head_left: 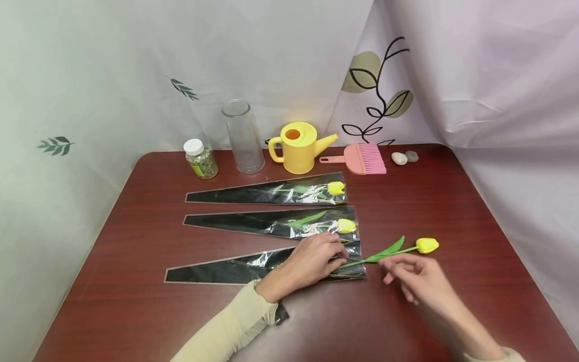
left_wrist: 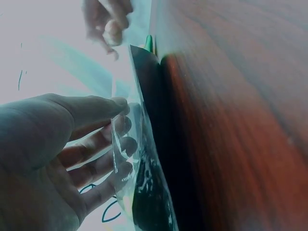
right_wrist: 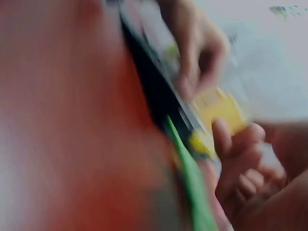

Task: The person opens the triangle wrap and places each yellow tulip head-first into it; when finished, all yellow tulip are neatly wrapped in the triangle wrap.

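My left hand (head_left: 316, 254) pinches the clear front film (left_wrist: 120, 159) of the nearest black-backed flower sleeve (head_left: 212, 271) at its wide right end. A yellow artificial tulip (head_left: 427, 245) points right, its lower stem within the sleeve's mouth and its bloom and green leaf (head_left: 388, 251) outside. My right hand (head_left: 418, 281) hovers beside the stem just below the bloom, fingers loosely bent and blurred. In the right wrist view, its fingers (right_wrist: 248, 149) are apart from the leaf and hold nothing visible. Two similar sleeves, each with a yellow tulip, lie behind: a middle sleeve (head_left: 244, 221) and a far sleeve (head_left: 235, 195).
Along the back stand a jar with a white lid (head_left: 202, 161), a clear glass vase (head_left: 244, 141) and a yellow watering can (head_left: 298, 151). A pink dustpan and brush (head_left: 362, 159) and two stones (head_left: 399, 159) lie farther right. A small black piece (head_left: 281, 314) shows beneath my left sleeve.
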`<state>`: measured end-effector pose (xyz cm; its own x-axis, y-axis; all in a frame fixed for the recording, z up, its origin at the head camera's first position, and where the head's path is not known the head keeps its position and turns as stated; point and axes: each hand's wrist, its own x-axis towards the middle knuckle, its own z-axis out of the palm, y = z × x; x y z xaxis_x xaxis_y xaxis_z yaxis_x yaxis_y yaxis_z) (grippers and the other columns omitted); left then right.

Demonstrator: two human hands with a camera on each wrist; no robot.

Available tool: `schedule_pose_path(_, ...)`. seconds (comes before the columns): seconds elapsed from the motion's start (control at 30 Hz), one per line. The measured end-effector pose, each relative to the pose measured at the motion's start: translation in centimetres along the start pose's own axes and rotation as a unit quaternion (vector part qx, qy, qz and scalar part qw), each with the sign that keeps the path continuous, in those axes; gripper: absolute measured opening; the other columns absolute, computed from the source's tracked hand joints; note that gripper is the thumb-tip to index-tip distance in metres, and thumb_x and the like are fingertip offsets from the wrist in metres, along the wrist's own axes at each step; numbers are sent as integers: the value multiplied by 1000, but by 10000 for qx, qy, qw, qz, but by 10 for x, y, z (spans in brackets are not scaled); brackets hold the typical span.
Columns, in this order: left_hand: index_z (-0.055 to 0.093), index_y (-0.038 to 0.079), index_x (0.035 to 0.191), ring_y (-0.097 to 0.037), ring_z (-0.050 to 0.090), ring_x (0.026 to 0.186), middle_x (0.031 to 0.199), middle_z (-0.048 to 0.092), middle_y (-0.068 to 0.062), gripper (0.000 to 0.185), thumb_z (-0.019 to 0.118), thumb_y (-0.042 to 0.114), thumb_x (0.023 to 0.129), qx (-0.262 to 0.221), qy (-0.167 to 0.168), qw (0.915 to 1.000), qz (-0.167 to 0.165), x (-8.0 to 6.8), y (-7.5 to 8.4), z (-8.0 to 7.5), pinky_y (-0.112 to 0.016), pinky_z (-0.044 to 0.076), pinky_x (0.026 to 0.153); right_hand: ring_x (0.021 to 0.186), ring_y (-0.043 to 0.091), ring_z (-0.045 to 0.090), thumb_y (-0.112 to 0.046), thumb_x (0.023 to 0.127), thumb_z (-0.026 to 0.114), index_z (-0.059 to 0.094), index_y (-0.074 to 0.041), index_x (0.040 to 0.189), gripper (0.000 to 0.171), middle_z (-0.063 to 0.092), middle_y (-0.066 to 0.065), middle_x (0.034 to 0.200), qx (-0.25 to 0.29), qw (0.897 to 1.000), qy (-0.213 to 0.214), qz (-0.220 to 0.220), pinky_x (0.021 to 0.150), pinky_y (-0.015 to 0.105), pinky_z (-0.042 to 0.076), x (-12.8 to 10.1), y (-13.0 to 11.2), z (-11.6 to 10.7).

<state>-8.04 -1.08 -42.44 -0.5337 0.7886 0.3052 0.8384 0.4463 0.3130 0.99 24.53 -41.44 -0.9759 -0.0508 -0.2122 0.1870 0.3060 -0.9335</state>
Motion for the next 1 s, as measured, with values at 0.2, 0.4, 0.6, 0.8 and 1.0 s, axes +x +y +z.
schedule_pose_path(0.2, 75, 22, 96, -4, 55, 89, 93, 60, 13, 7, 72, 26, 91, 22, -3, 10000, -12, 0, 1, -1, -19, 48, 77, 64, 6, 56, -7, 79, 81, 74, -20, 101, 26, 66, -12, 81, -2829, 9183, 1258, -2468, 56, 18, 44, 11, 2, -52)
schedule_pose_path(0.4, 75, 22, 96, -4, 55, 89, 92, 60, 13, 7, 72, 26, 91, 41, 9, 10000, 15, 0, 1, -1, -19, 48, 76, 90, 8, 54, -39, 89, 68, 76, -20, 95, 21, 68, -14, 93, -4104, 8165, 931, -3953, 75, 22, 34, 35, 14, -82)
schedule_pose_path(0.6, 75, 21, 96, -4, 55, 88, 92, 59, 13, 7, 72, 26, 91, 51, 59, 10000, 22, 0, 2, -2, -19, 47, 76, 91, 14, 54, -57, 99, 41, 77, -19, 88, 54, 68, -12, 90, -4545, 7792, 472, -4291, 75, 33, 32, 48, 21, -85)
schedule_pose_path(0.8, 75, 22, 96, -4, 55, 89, 93, 59, 13, 8, 71, 26, 91, 76, 33, 10000, 6, 0, 1, -1, -20, 47, 77, 89, 18, 55, -56, 101, 38, 75, -18, 84, 56, 67, -11, 84, -4654, 7668, 428, -4401, 77, 37, 34, 52, 21, -85)
schedule_pose_path(1.0, 75, 23, 96, -4, 55, 89, 93, 60, 13, 7, 71, 26, 92, 42, -19, 10000, 8, 1, 1, 0, -20, 47, 78, 85, 15, 54, -52, 99, 41, 73, -21, 80, 49, 64, -15, 79, -4612, 7658, 427, -4461, 77, 36, 33, 51, 20, -83)
